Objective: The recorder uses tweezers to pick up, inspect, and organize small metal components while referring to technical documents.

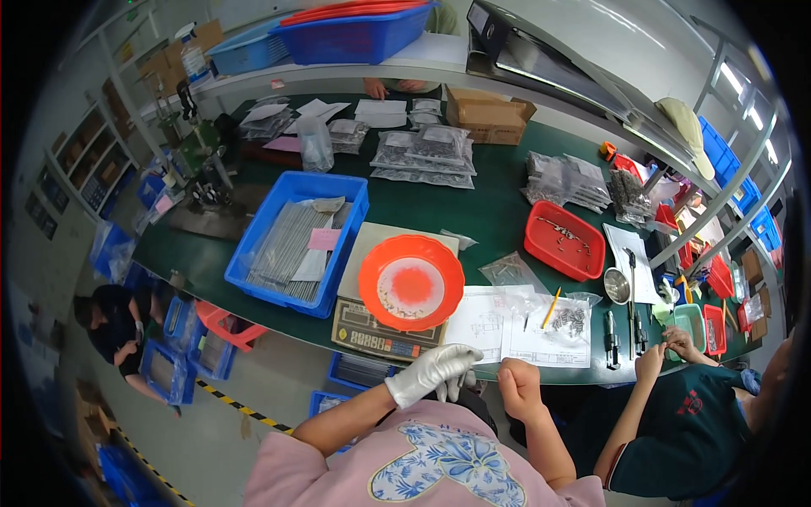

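Observation:
My left hand (434, 372) wears a white glove and is in front of the scale, at the table's near edge. Its fingers point right and curl together; grey-white glove-like fingers (457, 388) hang beneath, and I cannot tell whether these belong to a second glove. My bare right hand (519, 387) is closed in a fist just right of it, and its palm side is hidden. An orange-red scalloped bowl (411, 282) with small pieces in it sits on the beige scale (378, 335). Printed drawings (481, 325) lie beyond my hands, with a yellow pencil (551, 309) and a bag of small metal parts (571, 321) on them.
A blue bin (355, 221) of long thin rods stands left of the scale. Toward the right are a red tray (564, 240), a steel bowl (617, 286) and black pens (611, 338). A co-worker (676, 418) works close on my right. Bagged parts (422, 156) lie farther back.

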The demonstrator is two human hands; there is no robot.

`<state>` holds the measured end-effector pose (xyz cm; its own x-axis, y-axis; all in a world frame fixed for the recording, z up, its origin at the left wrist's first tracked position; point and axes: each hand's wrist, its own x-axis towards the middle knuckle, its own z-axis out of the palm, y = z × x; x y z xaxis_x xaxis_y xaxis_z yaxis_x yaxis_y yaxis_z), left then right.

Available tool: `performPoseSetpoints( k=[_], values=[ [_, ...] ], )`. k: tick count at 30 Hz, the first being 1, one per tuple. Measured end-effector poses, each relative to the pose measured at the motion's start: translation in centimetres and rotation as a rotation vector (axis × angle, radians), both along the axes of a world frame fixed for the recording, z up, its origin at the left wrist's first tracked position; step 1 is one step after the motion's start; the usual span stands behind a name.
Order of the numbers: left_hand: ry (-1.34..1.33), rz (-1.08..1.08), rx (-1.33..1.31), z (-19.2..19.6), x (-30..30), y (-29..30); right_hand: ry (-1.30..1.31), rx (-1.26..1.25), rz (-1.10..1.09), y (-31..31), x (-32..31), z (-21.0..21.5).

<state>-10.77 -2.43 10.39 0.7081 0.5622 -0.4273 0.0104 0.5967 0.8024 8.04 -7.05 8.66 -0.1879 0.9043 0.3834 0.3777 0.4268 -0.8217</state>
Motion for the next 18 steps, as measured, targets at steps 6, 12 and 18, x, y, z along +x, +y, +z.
performPoseSetpoints(
  k=[6,12,18],
  values=[
    [-0.242,0.217,0.861,-2.0,0.4,-0.8,0.226,-0.325,-0.095,-0.2,0.3,-0.2],
    [-0.227,0.073,0.106,-1.2,0.2,-0.6,0.074,-0.111,-0.032,0.4,0.1,0.0],
    [-0.233,0.317,0.662,-2.3,0.4,0.1,0.185,-0.274,-0.027,0.3,0.0,-0.3]
  ],
)
